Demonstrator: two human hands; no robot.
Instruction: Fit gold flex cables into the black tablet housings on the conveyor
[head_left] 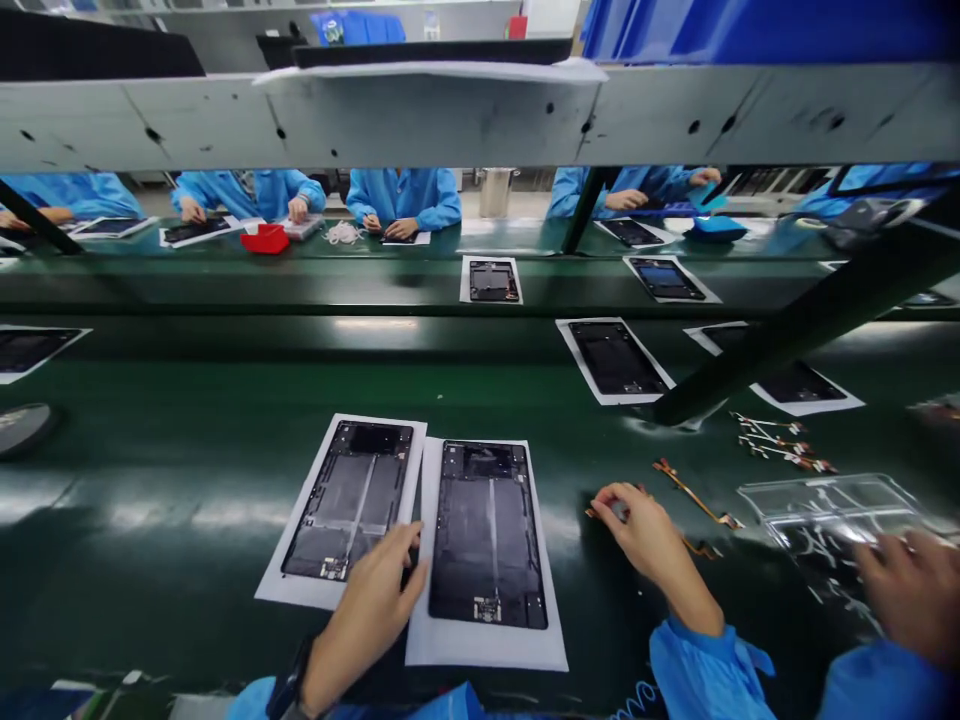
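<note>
Two dark tablet back frames lie side by side on white sheets on the green belt in front of me, the left frame (349, 500) and the right frame (487, 535). My left hand (371, 610) rests with fingers stretched flat on the lower right corner of the left frame and its sheet. My right hand (649, 535) is to the right of the frames, fingers curled down and pinched on a thin orange flex cable (590, 513) lying on the belt. A longer orange flex cable (694, 495) lies just beyond that hand.
A co-worker's hand (911, 590) reaches into a clear plastic tray (825, 500) at the right. More flex cables (780, 440) lie behind it. A black slanted bar (795, 330) crosses above. Other frames on sheets (615, 358) ride the belt; people in blue coats work across.
</note>
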